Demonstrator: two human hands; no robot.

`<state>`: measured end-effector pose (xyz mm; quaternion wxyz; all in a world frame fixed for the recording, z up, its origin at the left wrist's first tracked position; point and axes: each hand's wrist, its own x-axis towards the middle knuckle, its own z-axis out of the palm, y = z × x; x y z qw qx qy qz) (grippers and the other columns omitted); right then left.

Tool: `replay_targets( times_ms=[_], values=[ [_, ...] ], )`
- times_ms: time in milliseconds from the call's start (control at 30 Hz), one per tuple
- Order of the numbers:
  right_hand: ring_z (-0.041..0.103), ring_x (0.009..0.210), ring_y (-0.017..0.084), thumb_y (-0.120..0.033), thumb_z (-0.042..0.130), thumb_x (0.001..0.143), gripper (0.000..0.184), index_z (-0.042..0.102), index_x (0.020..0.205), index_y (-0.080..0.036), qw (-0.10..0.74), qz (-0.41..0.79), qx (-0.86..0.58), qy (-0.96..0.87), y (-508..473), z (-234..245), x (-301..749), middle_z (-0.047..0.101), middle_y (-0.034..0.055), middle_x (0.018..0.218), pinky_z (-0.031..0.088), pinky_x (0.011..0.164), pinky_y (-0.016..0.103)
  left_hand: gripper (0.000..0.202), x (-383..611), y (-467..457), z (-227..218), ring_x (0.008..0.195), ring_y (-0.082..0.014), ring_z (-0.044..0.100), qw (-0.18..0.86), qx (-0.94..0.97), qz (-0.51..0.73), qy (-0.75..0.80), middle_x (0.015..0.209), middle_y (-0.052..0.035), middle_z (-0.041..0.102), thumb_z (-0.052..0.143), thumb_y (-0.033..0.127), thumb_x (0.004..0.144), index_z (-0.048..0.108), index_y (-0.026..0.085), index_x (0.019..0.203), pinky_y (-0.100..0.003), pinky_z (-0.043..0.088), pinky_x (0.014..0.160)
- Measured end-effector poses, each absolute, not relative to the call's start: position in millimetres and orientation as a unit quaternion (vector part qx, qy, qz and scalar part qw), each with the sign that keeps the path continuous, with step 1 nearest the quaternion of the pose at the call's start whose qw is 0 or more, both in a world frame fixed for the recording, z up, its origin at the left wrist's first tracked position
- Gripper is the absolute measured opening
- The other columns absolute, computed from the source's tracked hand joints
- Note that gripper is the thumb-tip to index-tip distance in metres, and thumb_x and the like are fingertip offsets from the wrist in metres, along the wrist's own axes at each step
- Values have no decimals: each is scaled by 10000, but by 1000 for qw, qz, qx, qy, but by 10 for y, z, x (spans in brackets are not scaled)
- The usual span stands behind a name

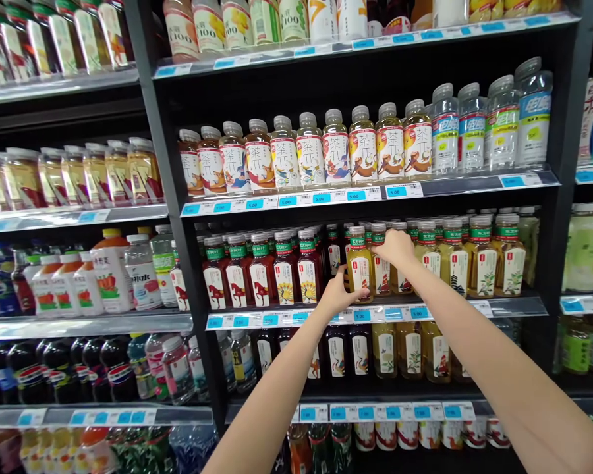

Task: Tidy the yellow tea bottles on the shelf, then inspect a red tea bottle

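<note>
On the middle shelf, my left hand (pixel 340 293) is wrapped around a yellow tea bottle (pixel 360 266) with a green neck label and white front label. Its thumb lies across the lower front, and its fingers reach round the left side. The bottle stands upright at the front of the row. My right hand (pixel 396 251) is just to the right, fingers curled in at the shoulder of a neighbouring tea bottle (pixel 382 273); the fingertips are partly hidden. To the left stand several dark red tea bottles (pixel 283 273); more yellow tea bottles (pixel 453 263) stand to the right.
A price-tag rail (pixel 375 315) runs along the shelf's front edge. Above stands a row of fruit tea bottles (pixel 336 155) beside clear drink bottles (pixel 503 125). Dark tea bottles (pixel 337 352) fill the shelf below. A black upright (pixel 178 217) divides this bay from the left one.
</note>
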<state>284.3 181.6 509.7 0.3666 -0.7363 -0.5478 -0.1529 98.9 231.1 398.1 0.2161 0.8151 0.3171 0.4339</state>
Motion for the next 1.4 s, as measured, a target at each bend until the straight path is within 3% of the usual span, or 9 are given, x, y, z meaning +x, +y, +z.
replay_targets(
  times_ms=[167, 333, 400, 500, 700, 933, 1133, 1300, 1400],
  values=[
    [675, 979, 342, -524, 747, 676, 575, 684, 1054, -95, 373, -144, -742, -538, 1867, 5115, 2824, 708, 208, 1009, 550, 756, 391, 934, 986, 2305, 3959, 949, -278, 662, 201, 809, 441, 332, 1144, -146, 651, 799, 556, 704, 347, 175, 1427, -394, 542, 826],
    [678, 934, 343, -707, 707, 649, 693, 695, 991, -105, 409, -104, -713, -560, 1759, 5146, 2948, 715, 198, 968, 539, 759, 402, 906, 1006, 2293, 3938, 1007, -310, 648, 175, 804, 447, 351, 1118, -150, 668, 770, 585, 721, 362, 193, 1429, -400, 512, 851],
    [681, 926, 311, -696, 643, 731, 613, 692, 1009, -151, 488, -129, -672, -542, 1656, 5225, 3058, 732, 134, 954, 533, 794, 395, 940, 1011, 2301, 3937, 1017, -312, 644, 172, 803, 443, 361, 1124, -151, 668, 768, 595, 716, 338, 185, 1445, -397, 504, 855],
    [671, 986, 309, -503, 543, 883, 396, 654, 1084, -181, 553, -239, -650, -463, 1571, 5361, 3191, 729, 95, 1034, 513, 859, 419, 958, 1013, 2303, 3946, 1006, -310, 641, 159, 808, 431, 369, 1142, -154, 655, 753, 600, 725, 313, 164, 1456, -387, 507, 828],
    [653, 1035, 373, -446, 541, 906, 496, 558, 1186, -37, 350, -206, -776, -484, 1815, 5359, 3178, 666, 259, 1104, 528, 818, 437, 902, 1002, 2270, 3947, 1012, -299, 645, 142, 814, 432, 361, 1129, -133, 673, 734, 563, 763, 309, 163, 1450, -393, 512, 826],
    [657, 1021, 345, -377, 536, 927, 500, 495, 1247, 5, 329, -225, -760, -513, 1879, 5217, 3158, 677, 244, 1075, 529, 819, 399, 858, 992, 2304, 3905, 1079, -326, 630, 116, 821, 437, 348, 1182, -160, 658, 703, 552, 800, 314, 168, 1461, -418, 502, 876],
    [638, 1090, 334, -385, 501, 954, 671, 308, 1437, 40, 295, -214, -758, -540, 1770, 5229, 3184, 645, 288, 1156, 512, 851, 376, 894, 994, 2321, 3905, 1092, -336, 625, 105, 818, 433, 364, 1207, -165, 642, 682, 590, 800, 290, 156, 1477, -411, 496, 878],
    [627, 1111, 354, -461, 621, 885, 709, 403, 1381, -4, 279, -180, -774, -539, 1598, 5359, 3122, 639, 269, 1161, 524, 854, 389, 897, 1000, 2303, 3912, 1050, -291, 638, 97, 815, 426, 380, 1185, -130, 658, 693, 543, 809, 269, 148, 1494, -369, 511, 852],
    [652, 1035, 355, -435, 576, 912, 528, 478, 1300, -89, 314, -243, -751, -527, 1467, 5415, 2927, 626, 214, 1172, 538, 798, 415, 866, 1012, 2281, 3897, 1092, -297, 631, 71, 818, 427, 380, 1220, -134, 650, 674, 515, 834, 268, 135, 1498, -374, 514, 874]
  ],
)
